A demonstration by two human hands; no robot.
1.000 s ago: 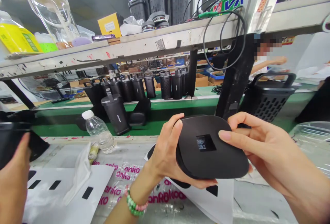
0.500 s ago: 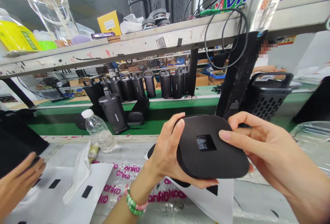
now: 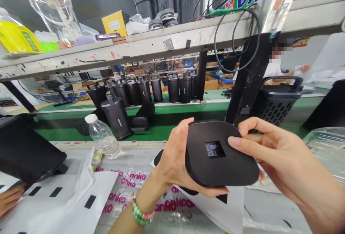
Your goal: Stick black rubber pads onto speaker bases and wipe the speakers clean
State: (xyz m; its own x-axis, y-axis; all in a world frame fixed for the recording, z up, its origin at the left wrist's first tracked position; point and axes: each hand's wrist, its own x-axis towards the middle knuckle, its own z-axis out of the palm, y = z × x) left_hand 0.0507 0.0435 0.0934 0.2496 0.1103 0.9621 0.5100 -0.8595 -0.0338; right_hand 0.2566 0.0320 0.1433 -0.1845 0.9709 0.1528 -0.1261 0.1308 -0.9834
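Observation:
A black speaker (image 3: 223, 167) is held up with its flat rounded end toward me, and a small dark label (image 3: 215, 149) with pale print sits at the middle of that face. My left hand (image 3: 175, 155) wraps round its left side and underside. On the upper right edge, my right hand (image 3: 266, 144) grips with thumb on the face and fingers behind. Below the speaker lie white sheets (image 3: 231, 209) with black rectangles, over plastic film printed in pink (image 3: 129, 180).
At the left, another person's hand (image 3: 10, 200) is by a large black item (image 3: 29, 151). A water bottle (image 3: 105, 137) and a white cloth (image 3: 82, 180) stand nearby. Black speakers (image 3: 117, 117) line the green belt (image 3: 164, 115); a shelf (image 3: 145, 45) crosses above.
The large black item at the left has swung further into view, and the other person's hand is lower. The speaker in my hands has barely moved. Speakers on the belt shifted slightly left.

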